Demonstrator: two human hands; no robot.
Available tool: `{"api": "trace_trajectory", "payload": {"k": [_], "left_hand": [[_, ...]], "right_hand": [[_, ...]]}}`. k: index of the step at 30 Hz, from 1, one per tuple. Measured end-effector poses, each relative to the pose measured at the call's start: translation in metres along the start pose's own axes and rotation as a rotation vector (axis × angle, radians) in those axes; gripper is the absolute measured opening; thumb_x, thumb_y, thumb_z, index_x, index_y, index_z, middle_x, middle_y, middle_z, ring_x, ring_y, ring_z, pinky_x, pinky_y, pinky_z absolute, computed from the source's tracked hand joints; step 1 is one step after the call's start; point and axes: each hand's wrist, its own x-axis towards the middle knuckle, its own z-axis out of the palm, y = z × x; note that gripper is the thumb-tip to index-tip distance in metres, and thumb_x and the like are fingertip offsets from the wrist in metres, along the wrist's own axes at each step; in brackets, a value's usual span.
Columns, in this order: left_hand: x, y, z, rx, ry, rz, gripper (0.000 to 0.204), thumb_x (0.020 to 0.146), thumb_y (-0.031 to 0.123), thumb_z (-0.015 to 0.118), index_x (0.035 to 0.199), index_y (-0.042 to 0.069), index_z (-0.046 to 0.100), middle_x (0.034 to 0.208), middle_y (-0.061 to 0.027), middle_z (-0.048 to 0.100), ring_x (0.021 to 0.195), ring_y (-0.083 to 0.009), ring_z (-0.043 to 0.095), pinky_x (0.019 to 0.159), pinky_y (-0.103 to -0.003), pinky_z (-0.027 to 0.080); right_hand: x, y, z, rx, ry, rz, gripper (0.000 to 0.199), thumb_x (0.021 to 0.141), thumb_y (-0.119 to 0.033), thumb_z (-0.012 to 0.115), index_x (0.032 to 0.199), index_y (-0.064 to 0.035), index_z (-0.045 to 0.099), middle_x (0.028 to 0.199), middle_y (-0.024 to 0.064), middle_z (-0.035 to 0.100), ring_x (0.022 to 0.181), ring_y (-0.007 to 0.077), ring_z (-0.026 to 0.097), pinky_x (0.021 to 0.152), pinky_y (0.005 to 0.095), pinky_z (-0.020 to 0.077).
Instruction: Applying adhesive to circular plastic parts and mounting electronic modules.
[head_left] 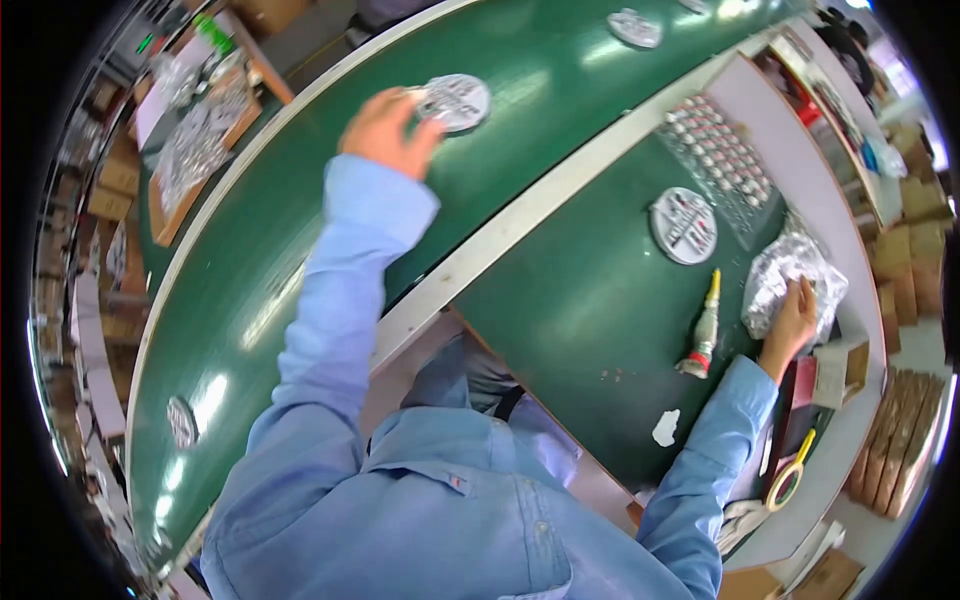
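Note:
My left hand (pixel 390 135), slightly blurred, reaches over the long green belt. Its thumb and fingers close on the edge of a round grey disc (pixel 457 103) with raised shapes on its face. At the right, my right hand (pixel 793 318) is at a crumpled clear plastic bag (pixel 770 275). Its fingers are drawn together there, and what lies between them is hidden. On the green work table in front of me lies a similar round disc (pixel 684 226) with small dark and red parts on it. Between that disc and my right forearm lies a yellow-tipped tool (pixel 706 325), perhaps a glue bottle.
A clear tray of small round parts (pixel 718 155) lies at the table's far side. Further discs sit on the belt, one far off (pixel 635 28) and one near left (pixel 182 422). A white rail (pixel 500 227) divides belt from table. Yellow-handled scissors (pixel 793 472) lie lower right.

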Motion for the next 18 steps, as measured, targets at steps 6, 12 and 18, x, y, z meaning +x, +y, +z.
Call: {"api": "trace_trajectory", "payload": {"k": [6, 12, 18], "left_hand": [[-0.01, -0.117, -0.015, -0.212, -0.389, -0.224, 0.023, 0.092, 0.01, 0.073, 0.112, 0.0, 0.074, 0.11, -0.018, 0.076, 0.103, -0.0298, 0.073, 0.093, -0.036, 0.056], [-0.021, -0.117, -0.041, -0.377, -0.309, -0.131, 0.017, 0.094, 0.001, 0.067, 0.109, -0.004, 0.073, 0.1, -0.0146, 0.074, 0.092, -0.0224, 0.07, 0.085, -0.032, 0.055], [-0.024, 0.054, -0.066, -0.315, -0.19, -0.018, 0.018, 0.095, 0.001, 0.067, 0.112, 0.0, 0.073, 0.094, -0.0145, 0.07, 0.087, -0.024, 0.069, 0.077, -0.034, 0.055]], "right_hand": [[-0.002, -0.001, -0.007, 0.007, 0.059, 0.001, 0.036, 0.099, -0.014, 0.07, 0.129, 0.0048, 0.07, 0.113, 0.0161, 0.076, 0.099, 0.0192, 0.071, 0.088, 0.0298, 0.0554], [-0.008, -0.011, -0.001, 0.077, 0.146, 0.03, 0.032, 0.1, -0.015, 0.071, 0.124, 0.0062, 0.071, 0.105, 0.0115, 0.077, 0.092, 0.0154, 0.071, 0.085, 0.0269, 0.055], [-0.011, -0.028, 0.002, 0.114, 0.136, 0.081, 0.032, 0.099, -0.015, 0.072, 0.123, 0.0057, 0.072, 0.103, 0.0109, 0.077, 0.093, 0.0151, 0.072, 0.085, 0.0266, 0.0553]]}}
